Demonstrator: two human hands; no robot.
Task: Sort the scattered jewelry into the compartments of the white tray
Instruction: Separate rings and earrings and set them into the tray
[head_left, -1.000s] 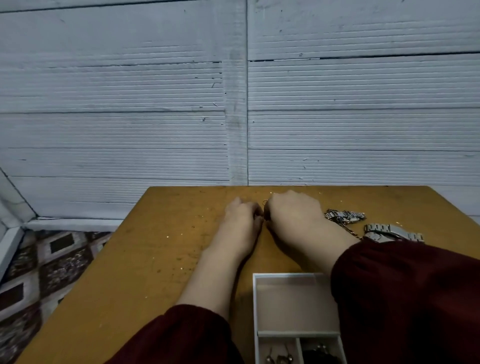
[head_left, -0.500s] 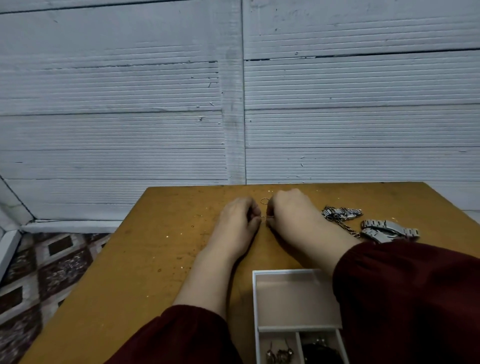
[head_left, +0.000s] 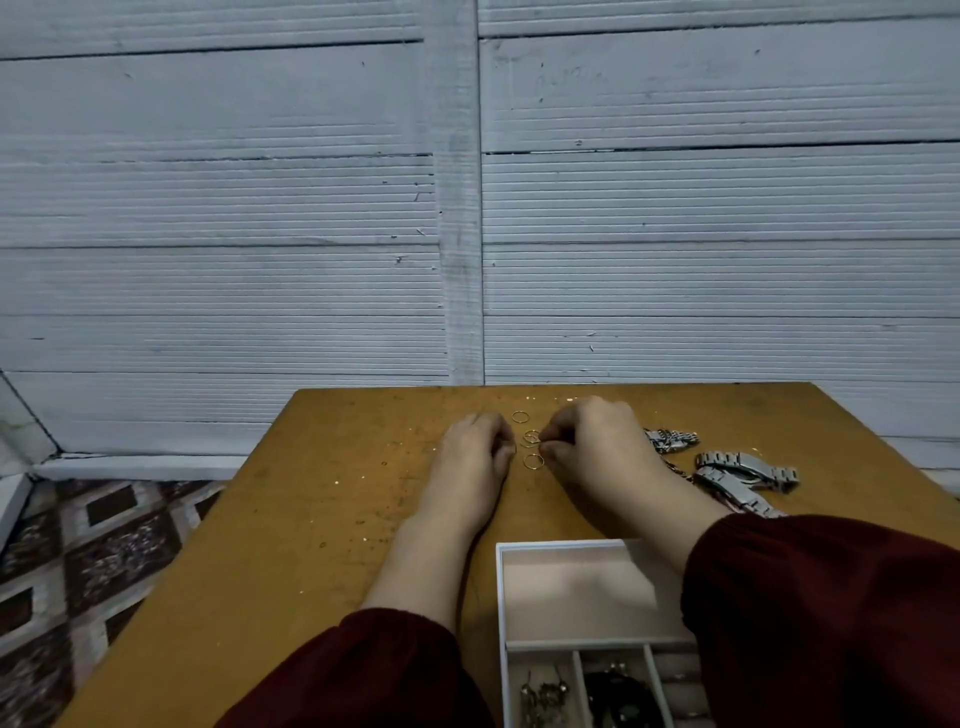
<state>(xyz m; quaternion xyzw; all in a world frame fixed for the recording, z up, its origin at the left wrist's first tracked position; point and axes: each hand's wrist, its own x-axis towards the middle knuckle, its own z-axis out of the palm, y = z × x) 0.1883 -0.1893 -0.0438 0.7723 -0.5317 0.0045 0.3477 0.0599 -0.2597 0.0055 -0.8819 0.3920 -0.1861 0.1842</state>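
Now my right grip is pinching a thin gold wire ring by the bench's far edge; if loosening, it is risking rolling off.

Nothing legible anywhere: no words, labels, brands, numbers or signs to read. Watches too small and blurred for any marking on them to be made out.
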